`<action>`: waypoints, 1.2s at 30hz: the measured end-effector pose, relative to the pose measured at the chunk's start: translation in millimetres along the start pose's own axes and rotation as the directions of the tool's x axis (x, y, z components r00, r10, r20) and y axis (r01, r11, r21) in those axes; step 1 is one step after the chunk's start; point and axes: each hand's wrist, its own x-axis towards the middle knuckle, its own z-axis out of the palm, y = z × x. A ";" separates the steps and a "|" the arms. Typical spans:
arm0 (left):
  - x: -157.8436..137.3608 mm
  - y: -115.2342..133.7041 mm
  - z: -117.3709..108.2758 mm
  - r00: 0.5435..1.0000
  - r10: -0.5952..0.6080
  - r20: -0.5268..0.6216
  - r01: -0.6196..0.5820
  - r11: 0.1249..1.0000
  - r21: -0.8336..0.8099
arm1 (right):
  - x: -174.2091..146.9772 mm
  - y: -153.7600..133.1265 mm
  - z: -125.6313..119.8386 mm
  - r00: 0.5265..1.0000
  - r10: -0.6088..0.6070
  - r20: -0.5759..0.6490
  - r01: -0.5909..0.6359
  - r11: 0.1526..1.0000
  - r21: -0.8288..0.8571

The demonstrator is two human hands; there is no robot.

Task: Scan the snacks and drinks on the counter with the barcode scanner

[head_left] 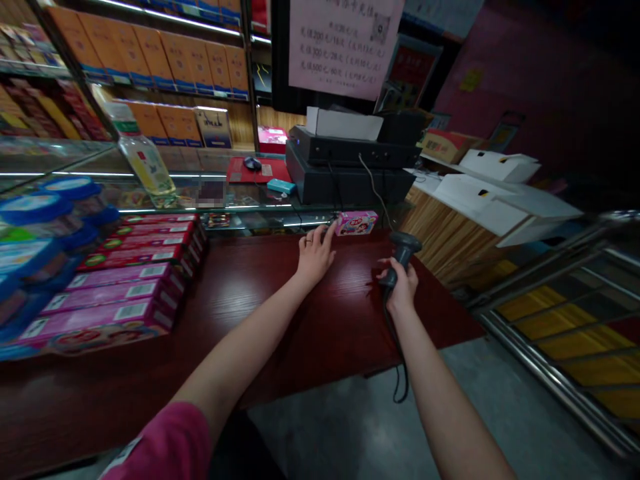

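Observation:
My right hand (404,287) is wrapped round the handle of a dark grey barcode scanner (406,244), held upright over the right part of the dark red counter (240,293). A black cord hangs from the handle past the counter's front edge. My left hand (316,257) is over the back of the counter, its fingers apart and stretched forward. Its fingertips are at the left end of a small pink box (357,223); I cannot tell whether they touch it. Something dark beside those fingertips is too small to make out.
Pink and red boxes (145,280) and blue-lidded tubs (40,213) stand on the left. Behind are a clear bottle (145,163), a computer mouse (253,163) and a black cash drawer (345,180). A metal rack (560,347) stands to the right.

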 end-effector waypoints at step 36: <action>-297.5 -210.9 -262.0 0.991 -0.110 -0.071 0.118 0.985 0.124 | -245.7 27.4 119.7 0.678 0.243 0.694 -0.248 0.964 -0.095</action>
